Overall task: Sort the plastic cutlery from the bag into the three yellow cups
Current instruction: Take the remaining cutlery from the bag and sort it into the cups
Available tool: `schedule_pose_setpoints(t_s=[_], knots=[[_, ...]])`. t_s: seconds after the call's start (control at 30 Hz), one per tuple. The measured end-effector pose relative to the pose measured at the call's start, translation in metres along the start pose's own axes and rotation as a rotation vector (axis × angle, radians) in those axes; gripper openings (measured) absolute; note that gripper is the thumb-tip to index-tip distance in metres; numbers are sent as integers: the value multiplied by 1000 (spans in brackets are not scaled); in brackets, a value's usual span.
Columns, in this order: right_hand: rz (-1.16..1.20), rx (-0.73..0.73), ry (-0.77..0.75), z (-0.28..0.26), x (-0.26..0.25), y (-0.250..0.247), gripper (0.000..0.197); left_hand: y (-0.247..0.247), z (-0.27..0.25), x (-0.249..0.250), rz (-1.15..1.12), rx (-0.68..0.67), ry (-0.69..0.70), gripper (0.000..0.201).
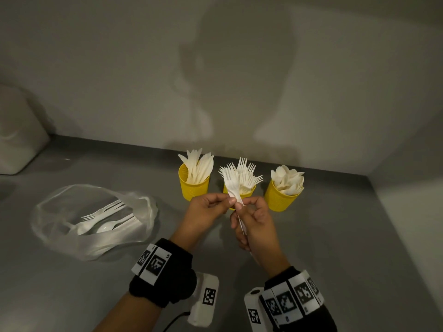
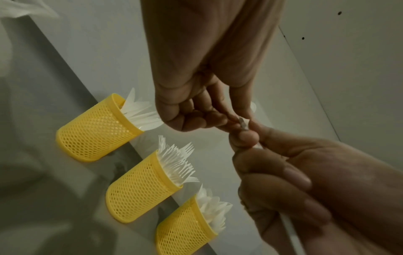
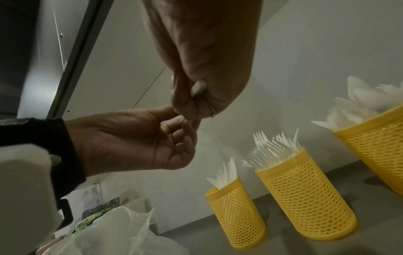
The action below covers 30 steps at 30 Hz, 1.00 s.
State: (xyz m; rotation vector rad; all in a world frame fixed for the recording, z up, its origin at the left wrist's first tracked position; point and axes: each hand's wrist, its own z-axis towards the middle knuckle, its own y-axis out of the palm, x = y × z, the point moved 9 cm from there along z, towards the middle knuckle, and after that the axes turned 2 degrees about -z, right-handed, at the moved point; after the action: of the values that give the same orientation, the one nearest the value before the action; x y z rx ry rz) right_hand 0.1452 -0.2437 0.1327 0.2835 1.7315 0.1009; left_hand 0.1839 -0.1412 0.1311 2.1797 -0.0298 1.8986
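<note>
Three yellow mesh cups stand in a row by the back wall. The knife cup is on the left, the fork cup in the middle and the spoon cup on the right. In front of the fork cup both hands hold a small bunch of white plastic forks, tines up. My left hand pinches the necks from the left. My right hand grips the handles, which run down through its palm. The clear bag lies at the left with forks and spoons inside.
The grey counter meets walls at the back and on the right. A white container stands at the far left. In the right wrist view the bag lies below the left hand, with all three cups to its right.
</note>
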Motion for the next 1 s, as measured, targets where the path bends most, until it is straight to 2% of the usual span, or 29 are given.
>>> schedule_pose_setpoints(t_s=[0.13, 0.23, 0.4, 0.5, 0.57, 0.63, 0.7, 0.8, 0.9, 1.0], knots=[[61, 28, 12, 8, 8, 0, 10, 10, 1, -3, 15, -138, 25, 15], [16, 94, 27, 13, 14, -5, 11, 6, 5, -7, 35, -102, 35, 17], [-142, 294, -93, 23, 9, -27, 13, -28, 12, 5, 33, 128, 40, 11], [-289, 360, -183, 23, -4, -45, 4, -71, 26, 30, 20, 296, 102, 12], [-322, 390, -225, 23, -12, -58, 2, -101, 37, 55, 131, 424, 216, 14], [-314, 383, -240, 25, -18, -63, 9, -120, 47, 70, 284, 528, 303, 13], [-265, 363, -240, 30, -21, -65, 18, -126, 62, 68, 471, 574, 303, 15], [-175, 330, -234, 39, -25, -63, 21, -119, 98, 27, 707, 456, 131, 19], [-187, 293, -248, 45, -34, -60, 9, -113, 119, -24, 793, 276, -106, 32], [-258, 326, -282, 54, -45, -65, 8, -113, 118, -25, 773, 295, -56, 44]])
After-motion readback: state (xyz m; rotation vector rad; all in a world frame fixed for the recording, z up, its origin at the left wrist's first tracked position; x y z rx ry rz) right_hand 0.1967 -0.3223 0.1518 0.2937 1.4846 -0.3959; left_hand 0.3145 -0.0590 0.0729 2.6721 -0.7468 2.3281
